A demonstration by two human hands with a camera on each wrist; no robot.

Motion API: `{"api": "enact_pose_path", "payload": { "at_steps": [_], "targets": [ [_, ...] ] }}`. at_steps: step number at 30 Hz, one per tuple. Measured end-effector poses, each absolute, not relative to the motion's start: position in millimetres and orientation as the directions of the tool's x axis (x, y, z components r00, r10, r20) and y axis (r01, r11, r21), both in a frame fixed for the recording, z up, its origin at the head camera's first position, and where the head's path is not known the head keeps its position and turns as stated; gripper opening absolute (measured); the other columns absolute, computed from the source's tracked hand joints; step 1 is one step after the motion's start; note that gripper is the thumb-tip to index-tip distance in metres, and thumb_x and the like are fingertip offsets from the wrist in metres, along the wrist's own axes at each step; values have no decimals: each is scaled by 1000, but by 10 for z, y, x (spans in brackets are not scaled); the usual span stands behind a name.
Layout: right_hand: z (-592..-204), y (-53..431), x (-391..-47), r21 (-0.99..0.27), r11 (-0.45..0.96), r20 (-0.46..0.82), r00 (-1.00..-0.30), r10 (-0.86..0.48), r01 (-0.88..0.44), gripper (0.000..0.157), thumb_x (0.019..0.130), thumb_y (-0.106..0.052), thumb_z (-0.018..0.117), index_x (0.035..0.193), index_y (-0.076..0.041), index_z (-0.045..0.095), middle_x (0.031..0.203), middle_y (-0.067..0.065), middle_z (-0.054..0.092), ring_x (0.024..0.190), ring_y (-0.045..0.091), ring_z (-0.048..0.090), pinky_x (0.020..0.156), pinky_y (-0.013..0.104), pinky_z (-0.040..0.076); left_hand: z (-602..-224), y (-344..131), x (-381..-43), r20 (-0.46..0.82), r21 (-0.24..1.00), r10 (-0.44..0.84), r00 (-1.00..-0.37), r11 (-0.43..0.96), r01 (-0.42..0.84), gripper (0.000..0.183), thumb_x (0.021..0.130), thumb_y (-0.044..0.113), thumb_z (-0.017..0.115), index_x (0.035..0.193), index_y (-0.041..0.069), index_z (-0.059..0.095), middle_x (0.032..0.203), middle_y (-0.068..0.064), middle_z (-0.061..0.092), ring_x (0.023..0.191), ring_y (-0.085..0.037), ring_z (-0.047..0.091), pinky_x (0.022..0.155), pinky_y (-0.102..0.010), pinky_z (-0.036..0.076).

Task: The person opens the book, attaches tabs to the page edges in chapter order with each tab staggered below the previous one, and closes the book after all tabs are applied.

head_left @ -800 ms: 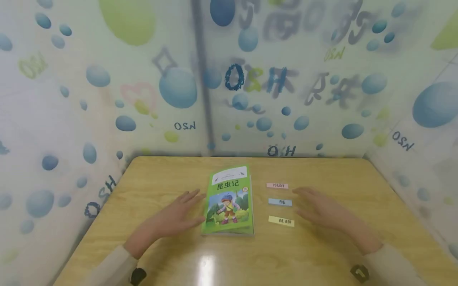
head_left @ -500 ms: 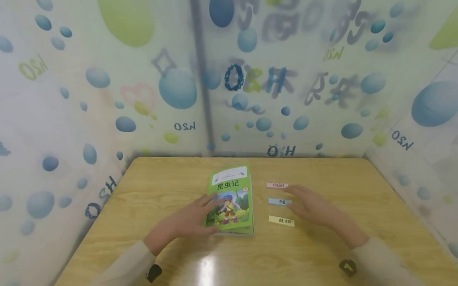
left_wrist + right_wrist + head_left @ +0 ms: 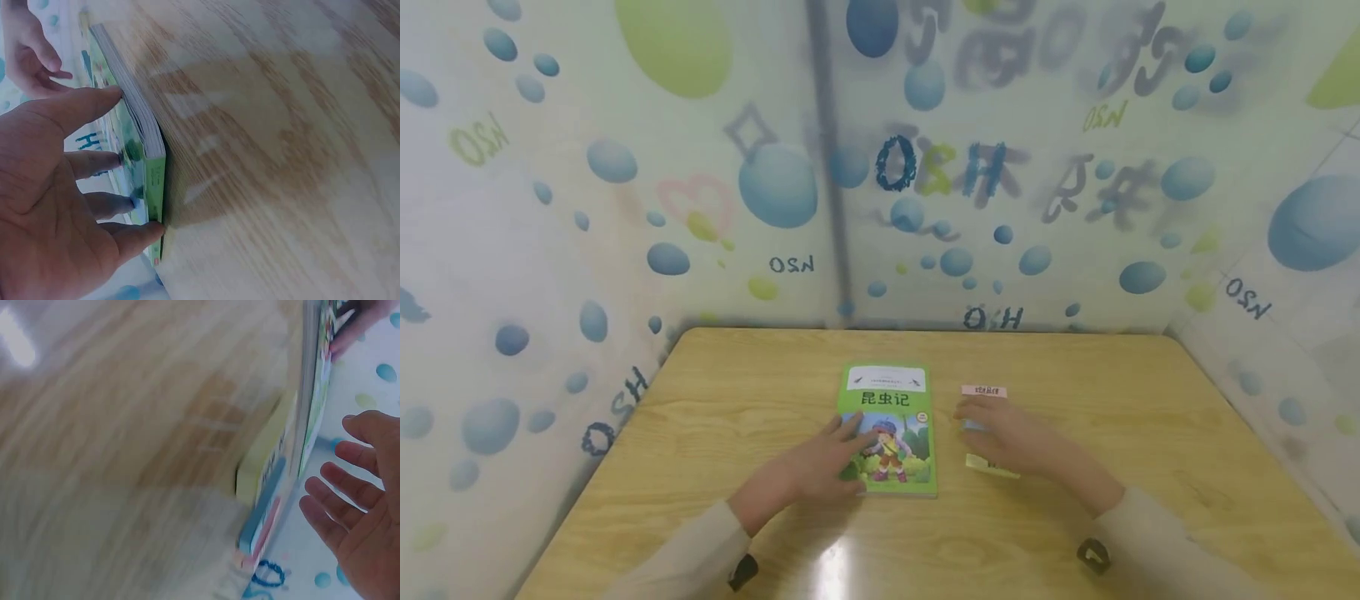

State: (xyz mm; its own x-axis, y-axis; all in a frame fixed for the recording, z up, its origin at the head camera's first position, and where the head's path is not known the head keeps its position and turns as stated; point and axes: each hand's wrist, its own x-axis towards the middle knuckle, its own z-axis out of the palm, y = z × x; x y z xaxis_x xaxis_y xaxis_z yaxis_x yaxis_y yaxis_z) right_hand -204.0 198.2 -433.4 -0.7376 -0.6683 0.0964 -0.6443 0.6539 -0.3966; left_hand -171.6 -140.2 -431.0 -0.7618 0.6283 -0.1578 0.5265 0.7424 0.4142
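While left hand (image 3: 812, 467), fingers spread, touches flat green book (image 3: 898, 433) mid-table, right hand (image 3: 1018, 439), fingers loosely apart, above blue strip (image 3: 974, 425) between pink strip (image 3: 985, 391) and yellow strip (image 3: 991, 467), wood-grain table (image 3: 760, 375), glare (image 3: 832, 567) near front, bubble-print walls (image 3: 910, 242) on three sides.

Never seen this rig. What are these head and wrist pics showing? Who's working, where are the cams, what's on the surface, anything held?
There's no machine here, just a person's bare left hand and right hand. The wide picture comes from a camera worn on the head, looking forward and down; each close-up comes from a camera on one wrist, watching that hand. On the wooden table lie a green book and three small strips: pink, blue and yellow. The left hand is spread over the book, its fingers apparently touching it. The right hand is above the strips, apart from them. Neither hand grips anything.
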Motion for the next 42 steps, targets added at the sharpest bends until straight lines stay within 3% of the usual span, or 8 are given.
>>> {"api": "enact_pose_path", "payload": {
  "at_steps": [6, 13, 17, 21, 24, 28, 37, 42],
  "targets": [
    [-4436, 1789, -2005, -349, 623, 101, -689, -717, -700, 35, 99, -20, 67, 131, -5, 64, 134, 11, 59, 125, 28, 55, 105, 46, 45, -4286, -1338, -1671, -193, 380, 590, -784, 782, 494, 72, 95, 28, 72, 156, 8, 40, 163, -27, 16, 144, -56, 15, 108, -65, 32],
    [-4444, 1585, -1932, -364, 642, -6, -688, -726, -675, 43, 100, -36, 66, 136, -15, 62, 145, 3, 52, 132, 21, 49, 107, 42, 43, -4273, -1320, -1663, -210, 361, 567, -797, 802, 476, 72, 95, 29, 71, 157, 10, 40, 163, -26, 17, 144, -55, 15, 107, -64, 35],
    [-4445, 1490, -1890, -301, 669, -30, -694, -719, -680, 55, 93, -49, 69, 138, -18, 61, 152, 5, 47, 136, 25, 46, 108, 46, 41, -4266, -1314, -1663, -209, 351, 567, -797, 804, 480, 73, 94, 30, 72, 156, 9, 40, 163, -27, 18, 144, -56, 17, 105, -64, 37],
    [-4411, 1421, -1833, -262, 680, -27, -699, -715, -685, 72, 85, -58, 75, 142, -17, 59, 157, 9, 40, 143, 33, 37, 114, 51, 31, -4262, -1311, -1661, -202, 347, 571, -796, 802, 487, 73, 94, 30, 72, 156, 8, 41, 162, -27, 18, 143, -56, 17, 104, -65, 37],
    [-4398, 1377, -1809, -244, 664, -33, -678, -734, -707, 79, 83, -59, 77, 145, -14, 57, 158, 12, 39, 142, 35, 37, 114, 50, 33, -4247, -1299, -1655, -198, 349, 573, -795, 799, 489, 72, 94, 29, 73, 155, 6, 41, 161, -29, 19, 142, -58, 18, 103, -65, 38],
    [-4389, 1349, -1811, -214, 636, -29, -646, -763, -742, 78, 83, -54, 80, 144, -11, 57, 154, 16, 43, 135, 36, 47, 108, 47, 42, -4253, -1259, -1657, -206, 334, 561, -802, 811, 481, 73, 95, 31, 72, 156, 7, 41, 161, -29, 19, 142, -58, 19, 103, -65, 39],
    [-4388, 1409, -1839, -248, 660, -85, -663, -744, -709, 73, 83, -49, 80, 142, -11, 59, 154, 17, 43, 128, 34, 55, 102, 46, 47, -4298, -1175, -1654, -223, 332, 544, -809, 823, 462, 72, 96, 35, 70, 156, 9, 41, 162, -28, 19, 142, -58, 18, 98, -65, 44],
    [-4375, 1425, -1874, -271, 655, -94, -657, -748, -706, 72, 84, -49, 79, 142, -12, 59, 153, 16, 45, 124, 33, 58, 100, 45, 50, -4284, -1180, -1662, -227, 324, 542, -809, 826, 462, 72, 96, 37, 69, 157, 10, 40, 162, -28, 18, 142, -57, 18, 101, -65, 41]
  ]
}}
